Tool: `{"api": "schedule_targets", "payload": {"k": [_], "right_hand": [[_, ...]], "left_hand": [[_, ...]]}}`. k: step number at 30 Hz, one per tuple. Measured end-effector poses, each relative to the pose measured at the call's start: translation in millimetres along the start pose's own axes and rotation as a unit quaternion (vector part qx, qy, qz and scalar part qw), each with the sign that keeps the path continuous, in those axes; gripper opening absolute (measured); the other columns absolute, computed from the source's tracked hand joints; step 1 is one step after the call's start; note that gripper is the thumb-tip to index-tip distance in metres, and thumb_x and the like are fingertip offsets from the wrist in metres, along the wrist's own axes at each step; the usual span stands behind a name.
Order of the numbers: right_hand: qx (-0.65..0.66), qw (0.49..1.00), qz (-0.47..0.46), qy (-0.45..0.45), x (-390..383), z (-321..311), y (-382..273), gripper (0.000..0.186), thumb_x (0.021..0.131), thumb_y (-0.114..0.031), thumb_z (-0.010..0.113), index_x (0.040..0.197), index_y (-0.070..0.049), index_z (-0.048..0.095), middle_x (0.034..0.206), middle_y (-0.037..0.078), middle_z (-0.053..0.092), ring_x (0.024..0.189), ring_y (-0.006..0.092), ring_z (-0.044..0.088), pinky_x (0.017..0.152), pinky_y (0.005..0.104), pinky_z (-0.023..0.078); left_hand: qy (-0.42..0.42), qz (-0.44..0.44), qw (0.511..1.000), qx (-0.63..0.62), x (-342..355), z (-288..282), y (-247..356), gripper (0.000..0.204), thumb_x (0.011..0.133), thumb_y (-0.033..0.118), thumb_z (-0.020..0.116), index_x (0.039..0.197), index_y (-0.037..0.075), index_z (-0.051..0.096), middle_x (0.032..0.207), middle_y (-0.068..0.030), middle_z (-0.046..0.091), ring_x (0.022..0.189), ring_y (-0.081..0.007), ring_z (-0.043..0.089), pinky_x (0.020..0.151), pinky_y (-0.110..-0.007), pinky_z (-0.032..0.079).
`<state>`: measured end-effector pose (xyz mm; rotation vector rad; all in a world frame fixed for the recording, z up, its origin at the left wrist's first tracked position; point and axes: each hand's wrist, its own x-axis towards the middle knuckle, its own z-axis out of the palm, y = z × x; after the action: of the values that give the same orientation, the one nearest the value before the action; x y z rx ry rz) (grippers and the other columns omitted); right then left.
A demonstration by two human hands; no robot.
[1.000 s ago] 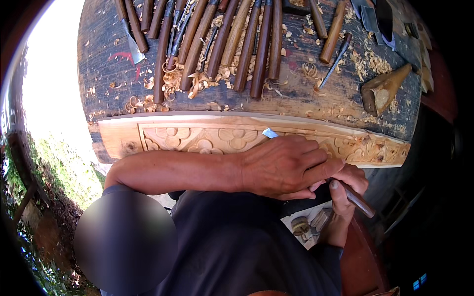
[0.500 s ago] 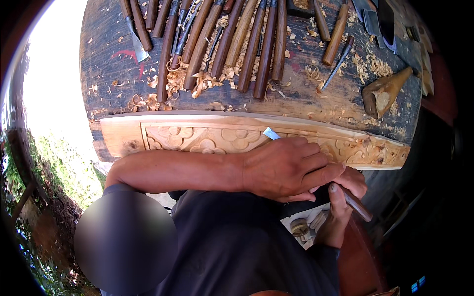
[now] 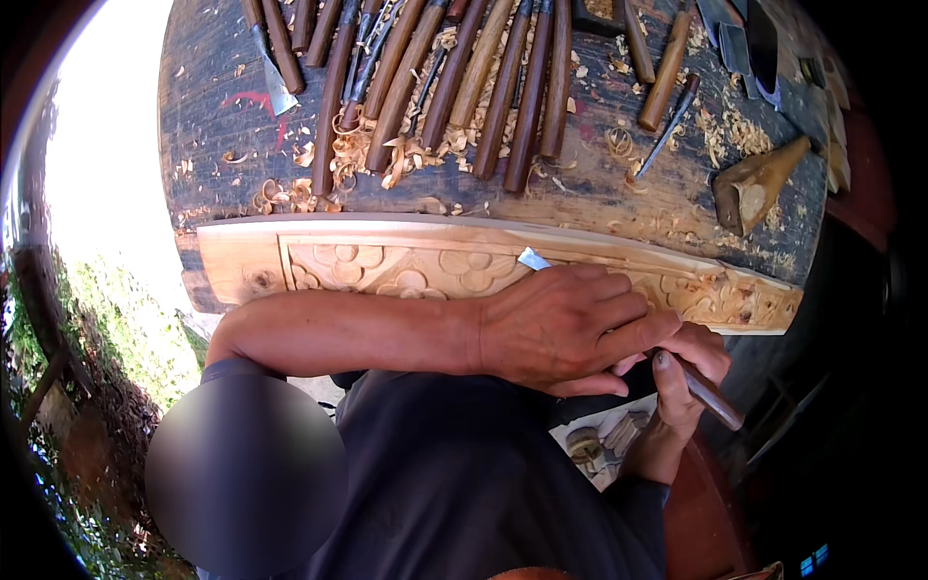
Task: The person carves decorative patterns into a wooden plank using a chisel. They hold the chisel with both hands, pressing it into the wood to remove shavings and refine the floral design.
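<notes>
A long pale wooden board [image 3: 227,257], carved in relief with flowers and leaves, lies along the near edge of the workbench. My left hand [image 3: 565,329] is closed over the shaft of a wood chisel [image 3: 710,396], resting across the board's carved face. Beyond its knuckles the flat, bright blade shows against the carving. Lower right, my right hand [image 3: 688,372] is wrapped round the brown handle, thumb along it, the handle's end sticking out. The two hands touch, and most of the shaft is hidden beneath them.
Many wooden-handled chisels [image 3: 464,87] lie in a row across the dark workbench [image 3: 213,164], among curled wood shavings [image 3: 280,196]. At the right are a thin tool [image 3: 669,126], a wedge-shaped wooden block [image 3: 759,186] and several metal blades [image 3: 735,48].
Both hands and the chisel have shifted slightly to the right, the handle end most visibly. The grip is unchanged, and the whole view has moved a little.
</notes>
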<state>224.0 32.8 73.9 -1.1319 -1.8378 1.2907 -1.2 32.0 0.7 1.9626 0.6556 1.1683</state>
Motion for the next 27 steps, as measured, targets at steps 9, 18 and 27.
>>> {"api": "schedule_targets", "payload": {"k": [9,18,27], "right_hand": [[0.035,0.999,-0.001,-0.013,4,3,8,0.014,0.097,-0.009,0.071,0.100,0.003,0.078,0.076,0.010,0.078,0.066,0.0240,0.078,0.068,0.0336,0.060],[0.033,0.999,-0.011,-0.017,9,6,11,0.015,0.097,-0.010,0.071,0.099,0.003,0.079,0.076,0.009,0.078,0.067,0.0234,0.078,0.069,0.0335,0.060],[0.051,0.999,-0.010,0.004,-6,1,33,0.020,0.089,-0.016,0.079,0.100,0.001,0.079,0.076,0.009,0.078,0.067,0.0258,0.076,0.068,0.0375,0.059]], "left_hand": [[-0.015,-0.020,0.999,0.022,0,-2,3,0.082,0.087,0.042,0.086,0.151,0.000,0.057,0.100,-0.0063,0.065,0.083,-0.0252,0.066,0.071,-0.039,0.055],[0.003,-0.039,0.999,0.022,-1,-2,5,0.077,0.081,0.033,0.087,0.146,0.000,0.061,0.101,-0.0095,0.068,0.086,-0.0278,0.070,0.075,-0.041,0.058],[-0.004,-0.023,1.000,0.009,1,-1,0,0.074,0.086,0.032,0.083,0.147,-0.002,0.060,0.104,-0.0104,0.068,0.084,-0.0285,0.068,0.073,-0.040,0.057]]}}
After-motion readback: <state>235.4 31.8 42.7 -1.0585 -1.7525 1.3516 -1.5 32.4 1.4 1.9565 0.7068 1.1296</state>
